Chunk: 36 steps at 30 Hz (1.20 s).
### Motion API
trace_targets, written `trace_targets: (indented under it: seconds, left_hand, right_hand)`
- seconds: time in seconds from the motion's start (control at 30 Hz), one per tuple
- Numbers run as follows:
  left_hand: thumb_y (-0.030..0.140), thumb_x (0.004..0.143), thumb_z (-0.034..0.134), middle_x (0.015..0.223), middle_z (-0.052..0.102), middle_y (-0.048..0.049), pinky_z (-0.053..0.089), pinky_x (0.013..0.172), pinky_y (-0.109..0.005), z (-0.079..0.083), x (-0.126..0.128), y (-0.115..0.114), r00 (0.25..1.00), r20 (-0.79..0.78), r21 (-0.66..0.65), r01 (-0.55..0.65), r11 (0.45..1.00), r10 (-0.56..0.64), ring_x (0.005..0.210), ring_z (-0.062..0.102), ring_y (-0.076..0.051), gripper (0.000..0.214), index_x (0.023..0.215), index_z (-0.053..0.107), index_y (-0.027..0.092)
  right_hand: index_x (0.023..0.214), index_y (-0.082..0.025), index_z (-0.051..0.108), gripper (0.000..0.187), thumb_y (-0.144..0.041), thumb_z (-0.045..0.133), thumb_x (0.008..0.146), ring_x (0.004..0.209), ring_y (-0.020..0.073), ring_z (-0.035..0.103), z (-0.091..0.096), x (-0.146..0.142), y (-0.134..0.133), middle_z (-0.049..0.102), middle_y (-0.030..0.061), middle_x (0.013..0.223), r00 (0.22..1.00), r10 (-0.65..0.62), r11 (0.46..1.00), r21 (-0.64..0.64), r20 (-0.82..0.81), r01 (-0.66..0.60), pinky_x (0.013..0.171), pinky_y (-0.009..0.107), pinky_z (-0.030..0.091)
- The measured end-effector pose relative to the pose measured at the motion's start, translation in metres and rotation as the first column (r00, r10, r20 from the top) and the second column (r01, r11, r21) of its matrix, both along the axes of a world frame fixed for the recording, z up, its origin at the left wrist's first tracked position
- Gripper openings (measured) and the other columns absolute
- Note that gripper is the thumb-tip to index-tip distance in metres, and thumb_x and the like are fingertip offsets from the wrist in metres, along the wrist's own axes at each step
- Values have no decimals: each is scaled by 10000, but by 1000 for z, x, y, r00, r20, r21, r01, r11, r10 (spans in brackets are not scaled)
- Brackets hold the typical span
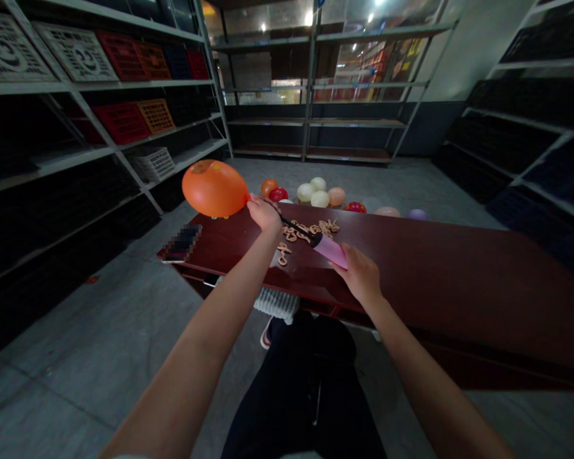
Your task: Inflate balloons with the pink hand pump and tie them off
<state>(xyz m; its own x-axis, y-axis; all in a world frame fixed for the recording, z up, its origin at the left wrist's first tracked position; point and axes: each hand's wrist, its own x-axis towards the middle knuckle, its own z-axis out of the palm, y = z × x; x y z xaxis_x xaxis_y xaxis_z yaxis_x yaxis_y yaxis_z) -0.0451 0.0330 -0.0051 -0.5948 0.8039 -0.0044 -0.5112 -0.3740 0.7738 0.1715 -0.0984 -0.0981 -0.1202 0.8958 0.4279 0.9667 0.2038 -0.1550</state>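
Pump (pixel 318 241), tip hidden behind left hand (pixel 265 214) pinching glossy, oval orange balloon (pixel 214 188) at its neck; right hand (pixel 362 274) grips smooth pink barrel (pixel 331 251).

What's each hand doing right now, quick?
Left hand: closed, holding the orange balloon at its neck.
Right hand: closed, holding the pink pump.
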Motion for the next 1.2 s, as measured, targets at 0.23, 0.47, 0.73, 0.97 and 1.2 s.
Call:
trace_targets:
  seconds: [0.23,0.47,0.73,0.97,1.2]
  left_hand:
    - [356,1074,325,515,394,79,306,411,-221,-31,67,-13,989,-32,-19,146,989,-147,366,395,-90,325,775,369,235]
    - [386,1062,374,525,420,70,327,422,-212,-40,88,-24,968,-2,-51,252,966,-252,369,407,-87,327,774,401,233]
    - [379,1068,319,560,406,65,313,420,-209,-27,49,3,982,-139,-112,109,988,-125,383,406,-84,345,767,386,224]
    - [332,1064,295,598,401,61,340,417,-230,0,-23,16,991,-135,-87,-20,996,8,415,416,-103,301,789,356,228]
    - [356,1065,293,614,403,71,315,389,-204,17,-34,10,996,-86,29,-18,999,21,405,411,-89,260,837,333,237]
  right_hand:
    - [1382,-183,515,509,-503,472,989,992,305,658,-9,4,3,689,162,1152,999,-31,1000,1,-16,31,804,367,469]
    - [1394,-169,503,542,-534,454,996,993,299,660,-9,2,2,688,163,1181,998,-54,998,-23,-28,54,777,352,468]
    - [1348,-177,538,486,-494,532,980,958,266,670,-10,-3,2,717,136,1107,999,19,997,73,-28,-17,753,324,451]
    - [1323,-179,552,475,-472,605,952,901,250,674,-18,-4,5,727,118,1082,995,97,982,161,32,-101,725,331,456]
    - [1320,-179,550,480,-474,616,947,919,256,692,-20,0,9,725,126,1114,987,155,973,183,-43,-144,738,350,499]
